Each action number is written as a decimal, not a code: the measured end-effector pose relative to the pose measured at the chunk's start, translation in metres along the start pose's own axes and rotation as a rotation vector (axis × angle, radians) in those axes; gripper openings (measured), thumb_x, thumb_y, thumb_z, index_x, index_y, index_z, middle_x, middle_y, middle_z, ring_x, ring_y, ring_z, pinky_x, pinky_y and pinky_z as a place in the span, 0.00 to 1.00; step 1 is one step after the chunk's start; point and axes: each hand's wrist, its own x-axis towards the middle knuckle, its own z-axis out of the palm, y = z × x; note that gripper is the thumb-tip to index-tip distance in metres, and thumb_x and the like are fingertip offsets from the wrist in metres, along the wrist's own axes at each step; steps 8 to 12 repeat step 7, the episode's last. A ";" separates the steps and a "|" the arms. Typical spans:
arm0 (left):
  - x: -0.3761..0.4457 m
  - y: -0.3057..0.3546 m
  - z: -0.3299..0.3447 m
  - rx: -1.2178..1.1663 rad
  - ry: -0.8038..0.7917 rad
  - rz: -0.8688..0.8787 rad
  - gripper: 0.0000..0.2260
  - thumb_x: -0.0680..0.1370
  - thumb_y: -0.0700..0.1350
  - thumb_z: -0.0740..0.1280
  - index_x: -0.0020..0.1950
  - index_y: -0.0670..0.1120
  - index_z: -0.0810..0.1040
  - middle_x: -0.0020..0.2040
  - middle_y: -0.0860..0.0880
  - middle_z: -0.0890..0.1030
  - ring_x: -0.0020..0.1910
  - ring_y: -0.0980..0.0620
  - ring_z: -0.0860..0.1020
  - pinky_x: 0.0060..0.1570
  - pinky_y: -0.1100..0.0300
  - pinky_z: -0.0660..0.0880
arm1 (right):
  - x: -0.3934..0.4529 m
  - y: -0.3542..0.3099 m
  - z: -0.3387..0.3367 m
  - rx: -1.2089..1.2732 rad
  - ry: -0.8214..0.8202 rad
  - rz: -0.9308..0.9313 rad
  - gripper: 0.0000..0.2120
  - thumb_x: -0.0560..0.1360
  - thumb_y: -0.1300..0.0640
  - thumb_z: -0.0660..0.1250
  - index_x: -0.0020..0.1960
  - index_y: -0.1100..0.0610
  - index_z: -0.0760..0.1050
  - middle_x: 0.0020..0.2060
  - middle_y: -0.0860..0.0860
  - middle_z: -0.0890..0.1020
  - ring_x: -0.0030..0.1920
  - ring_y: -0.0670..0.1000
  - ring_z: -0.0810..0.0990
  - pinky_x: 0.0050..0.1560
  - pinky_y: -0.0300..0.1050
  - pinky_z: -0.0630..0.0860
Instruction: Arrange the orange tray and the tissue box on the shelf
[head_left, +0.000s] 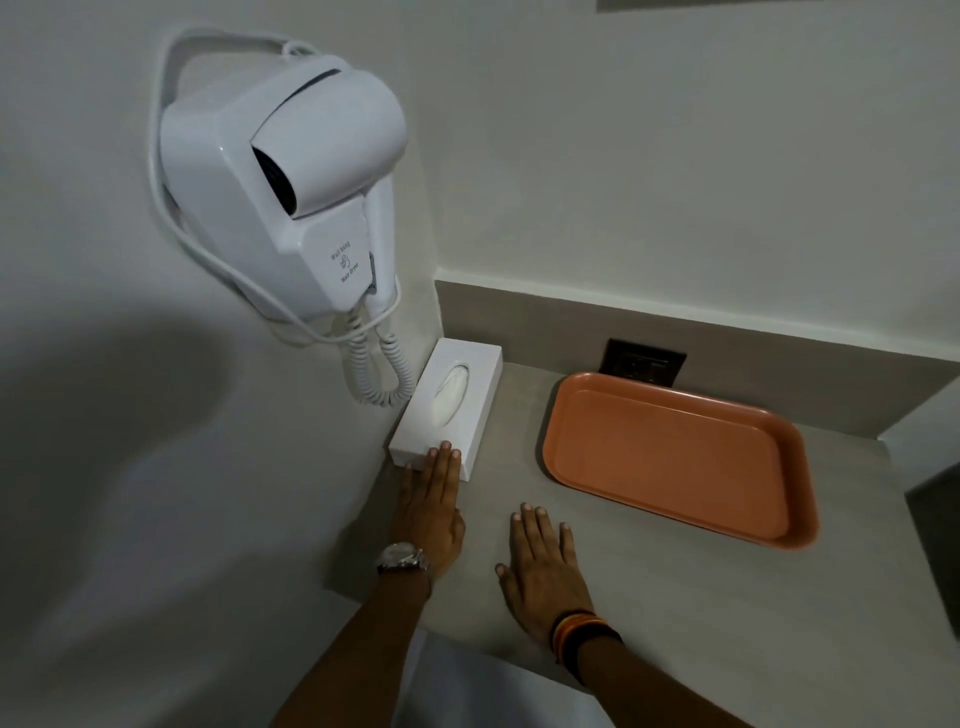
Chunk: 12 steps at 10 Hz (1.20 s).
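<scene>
Grey shelf (509, 519) meets white walls. Orange tray (675, 457), right, holds nothing. White tissue box (452, 405), far left against the wall, shows tissue in its slot. Left hand (431, 514), flat, fingertips on the box's near end; right hand (545, 566) flat, fingers spread, grasping nothing.

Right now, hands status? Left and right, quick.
Left hand: open and flat, fingertips resting on the near end of the tissue box, gripping nothing.
Right hand: open, flat over the shelf, holding nothing.
</scene>
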 end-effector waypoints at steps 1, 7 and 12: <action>0.010 0.001 -0.004 0.008 -0.031 -0.033 0.39 0.77 0.46 0.60 0.82 0.45 0.41 0.82 0.48 0.40 0.81 0.47 0.41 0.80 0.43 0.45 | 0.000 0.000 -0.001 -0.009 -0.018 0.004 0.34 0.82 0.42 0.43 0.81 0.57 0.39 0.82 0.54 0.41 0.81 0.55 0.37 0.79 0.58 0.33; 0.007 0.026 -0.034 0.096 0.065 0.073 0.35 0.79 0.52 0.59 0.82 0.44 0.49 0.83 0.44 0.50 0.82 0.43 0.49 0.79 0.43 0.46 | -0.052 0.009 -0.024 0.094 -0.013 -0.031 0.34 0.82 0.46 0.50 0.82 0.55 0.42 0.82 0.54 0.43 0.81 0.55 0.40 0.79 0.55 0.35; 0.007 0.026 -0.034 0.096 0.065 0.073 0.35 0.79 0.52 0.59 0.82 0.44 0.49 0.83 0.44 0.50 0.82 0.43 0.49 0.79 0.43 0.46 | -0.052 0.009 -0.024 0.094 -0.013 -0.031 0.34 0.82 0.46 0.50 0.82 0.55 0.42 0.82 0.54 0.43 0.81 0.55 0.40 0.79 0.55 0.35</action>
